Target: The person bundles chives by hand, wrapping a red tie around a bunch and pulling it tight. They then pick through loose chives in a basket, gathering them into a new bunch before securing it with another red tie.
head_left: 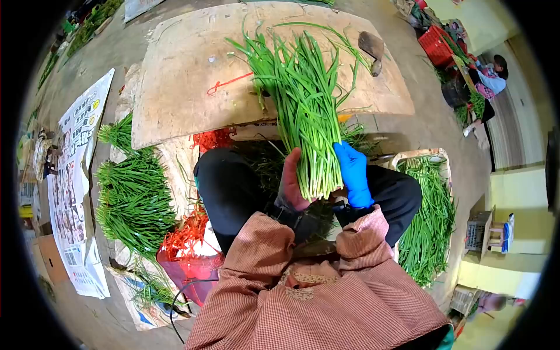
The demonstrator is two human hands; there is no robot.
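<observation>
A thick bunch of garlic chives [306,111] lies over the near edge of a wooden board [181,76], leaves pointing away and pale cut ends towards me. My left hand [290,179] is closed round the left side of the stem ends. On the right side, my right hand [352,175], in a blue glove, presses its fingers against the stems. A red tie [227,83] rests on the board left of the leaves. Near the far right corner lies a dark brown object [371,52] whose kind I cannot make out.
Bundled chives [134,192] are piled at left, near shredded red ties [185,239]. To my right, a crate [446,160] holds loose chives. A printed sheet [73,192] covers floor farther left. Another person [490,76] sits at upper right beside a red basket [436,46].
</observation>
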